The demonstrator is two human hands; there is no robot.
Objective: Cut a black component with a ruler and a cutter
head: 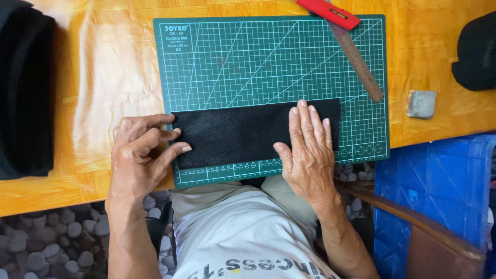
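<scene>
Wooden table (103, 77), green cutting mat (268, 57), both hands at black sheet (243, 132) edges.

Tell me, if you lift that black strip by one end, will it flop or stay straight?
Probably flop: the black strip lies thin and flat on the green mat, like felt or fabric. It likely weighs little. Its fuzzy-looking surface should grip rather than slide under the right hand pressing it.

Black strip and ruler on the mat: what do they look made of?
Black strip: probably felt or coarse fabric; matte, grainy surface, lying flat under both hands. Ruler: looks like metal; thin, dull grey-brown, possibly tarnished, with a red piece on its upper end.
</scene>
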